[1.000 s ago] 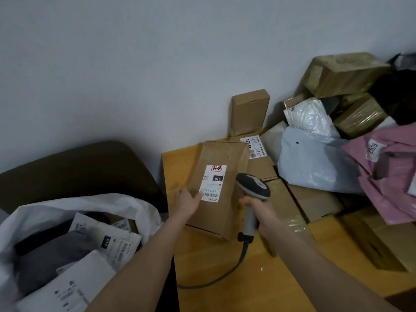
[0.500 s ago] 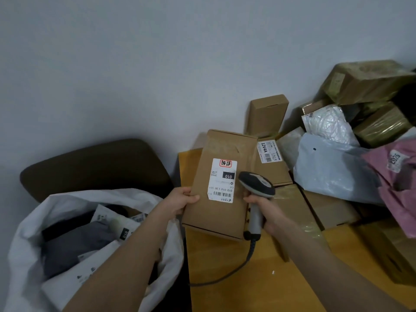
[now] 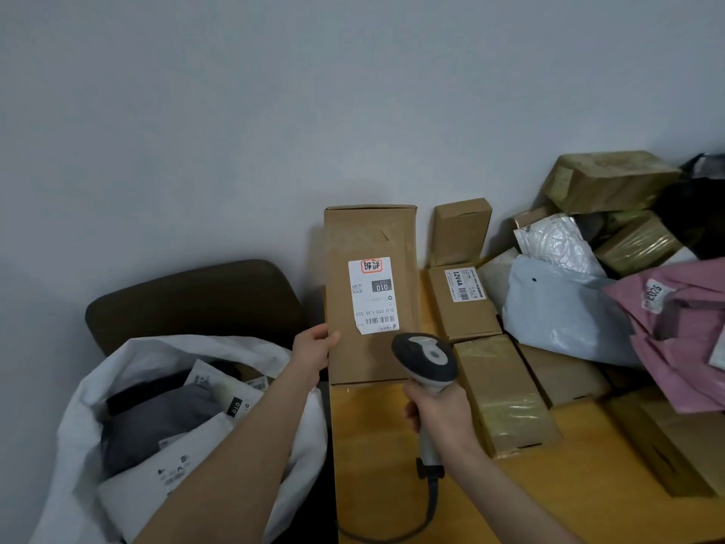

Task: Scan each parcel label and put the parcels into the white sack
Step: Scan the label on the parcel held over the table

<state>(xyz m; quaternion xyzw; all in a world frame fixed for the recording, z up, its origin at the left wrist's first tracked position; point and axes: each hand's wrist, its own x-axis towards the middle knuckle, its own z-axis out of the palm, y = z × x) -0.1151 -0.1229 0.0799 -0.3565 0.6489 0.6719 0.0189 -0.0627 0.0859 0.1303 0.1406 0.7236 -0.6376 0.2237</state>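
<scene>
Two hands engaged. Left hand (image 3: 314, 347) fingers (image 3: 330, 338) pinch the side edge of the upright brown box (image 3: 368, 237); right hand (image 3: 441, 412) grips the scanner (image 3: 425, 357), head just below the label (image 3: 372, 294). Box stands at the surface's (image 3: 372, 445) left end, beside the white sack (image 3: 88, 398). Sack already holds several parcels (count unclear); this box is judged mid-scan, and a pile of parcels (image 3: 565, 308) awaits at right.

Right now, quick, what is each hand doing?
Left hand: grips the left edge of the tall brown cardboard box.
Right hand: grips the handle of the grey handheld barcode scanner.
</scene>
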